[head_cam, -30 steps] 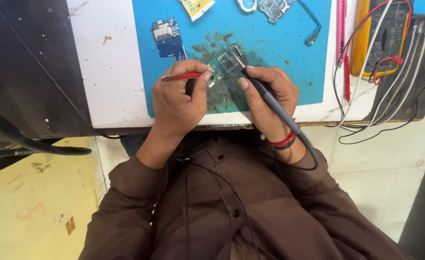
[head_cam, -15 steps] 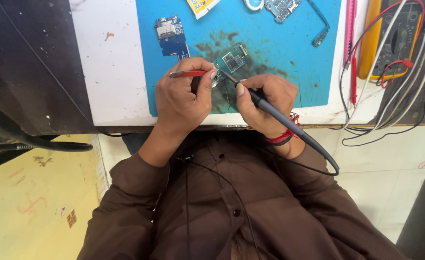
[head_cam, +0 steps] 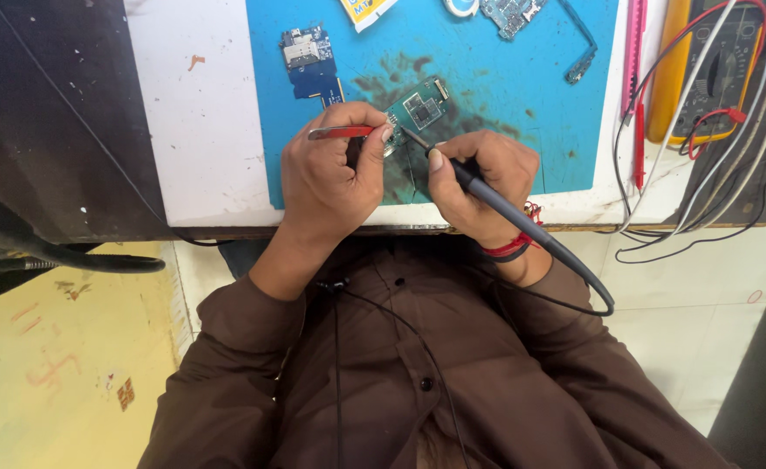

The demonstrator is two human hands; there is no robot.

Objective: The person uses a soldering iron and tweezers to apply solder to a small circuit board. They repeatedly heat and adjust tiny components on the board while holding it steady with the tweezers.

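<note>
A small green circuit board (head_cam: 419, 108) lies on a blue work mat (head_cam: 505, 95), on a dark stained patch. My left hand (head_cam: 329, 178) grips red-handled tweezers (head_cam: 340, 133), their end reaching the board's left edge. My right hand (head_cam: 478, 182) holds a dark soldering iron (head_cam: 487, 195) like a pen, its metal tip touching the board's lower edge. The iron's grey cord (head_cam: 574, 269) loops down to the right past a red thread band on my wrist. Both hands rest near the table's front edge.
A blue circuit board (head_cam: 309, 56) lies at the mat's upper left, another board (head_cam: 511, 12) and a flex cable (head_cam: 581, 52) at the top. To the right sit a pink tool (head_cam: 633, 61), a yellow multimeter (head_cam: 704, 69) with red and white leads.
The view has shifted slightly and the iron's cord has swung lower right. Both hands keep their grips at the green board, almost unmoved.
</note>
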